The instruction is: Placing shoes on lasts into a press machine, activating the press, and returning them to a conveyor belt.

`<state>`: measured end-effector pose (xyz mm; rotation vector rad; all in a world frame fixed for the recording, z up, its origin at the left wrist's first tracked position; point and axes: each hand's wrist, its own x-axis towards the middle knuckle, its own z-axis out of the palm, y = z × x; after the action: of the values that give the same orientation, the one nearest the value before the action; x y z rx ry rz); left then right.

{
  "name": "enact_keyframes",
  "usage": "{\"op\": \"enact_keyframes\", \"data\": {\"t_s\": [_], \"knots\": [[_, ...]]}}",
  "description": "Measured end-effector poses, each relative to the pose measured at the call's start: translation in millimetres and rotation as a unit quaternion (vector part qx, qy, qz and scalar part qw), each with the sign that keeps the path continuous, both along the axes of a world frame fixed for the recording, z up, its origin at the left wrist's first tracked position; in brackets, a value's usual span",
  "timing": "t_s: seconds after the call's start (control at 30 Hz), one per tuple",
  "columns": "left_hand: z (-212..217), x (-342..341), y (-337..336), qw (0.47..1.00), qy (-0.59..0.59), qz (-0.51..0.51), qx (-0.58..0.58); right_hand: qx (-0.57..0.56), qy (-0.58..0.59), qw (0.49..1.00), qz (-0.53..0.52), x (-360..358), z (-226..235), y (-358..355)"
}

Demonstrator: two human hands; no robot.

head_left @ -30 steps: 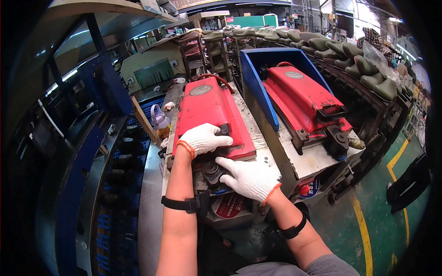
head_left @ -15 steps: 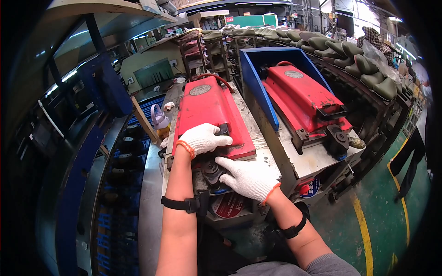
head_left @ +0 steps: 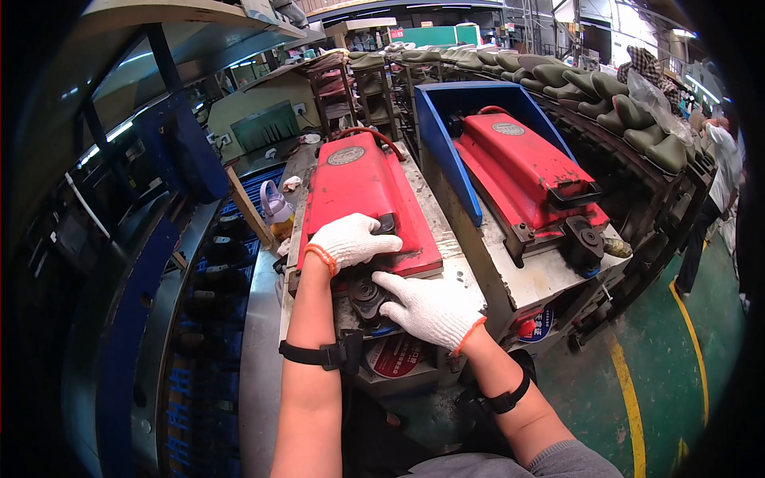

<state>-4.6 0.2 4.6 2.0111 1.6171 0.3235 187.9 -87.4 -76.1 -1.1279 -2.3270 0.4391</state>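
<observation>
A long red machine cover (head_left: 348, 187) lies lowered over its pale bench in front of me. My left hand (head_left: 351, 241), in a white knit glove, is closed on the black handle (head_left: 388, 224) at the cover's near end. Just below that end sits a black latch (head_left: 366, 293) with a round top. Its right side is gripped by my right hand (head_left: 433, 309), gloved the same way, with the thumb along the top edge and the fingers partly hidden. Both forearms wear black straps.
To the right stands a second red-covered machine (head_left: 518, 159) inside a blue guard (head_left: 446, 151). Olive boots (head_left: 621, 111) line a rack behind it. A lilac-topped bottle (head_left: 276, 209) is at the left, beside a conveyor (head_left: 211, 303). A person (head_left: 713, 191) is at the far right.
Both my hands stay in place on the handle and the latch. At the far right, the person has moved farther into view along the aisle.
</observation>
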Motion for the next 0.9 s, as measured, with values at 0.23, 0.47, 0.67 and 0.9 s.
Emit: {"op": "enact_keyframes", "data": {"t_s": [0.23,0.47,0.67,0.9], "knots": [[0.2,1.2,-0.3,1.0,0.01,0.005,0.005,-0.012,0.003,1.0,0.0,0.2,0.8,0.0],[-2.2,-0.2,1.0,1.0,0.005,0.007,0.008,-0.002,0.005,1.0,0.001,-0.3,-1.4,1.0],[-2.7,-0.1,1.4,1.0,0.005,0.002,0.011,-0.008,0.008,1.0,0.001,-0.4,-2.4,1.2],[-3.6,-0.3,1.8,1.0,0.006,0.0,0.016,-0.008,0.01,1.0,-0.001,-0.4,-2.8,1.0]]}}
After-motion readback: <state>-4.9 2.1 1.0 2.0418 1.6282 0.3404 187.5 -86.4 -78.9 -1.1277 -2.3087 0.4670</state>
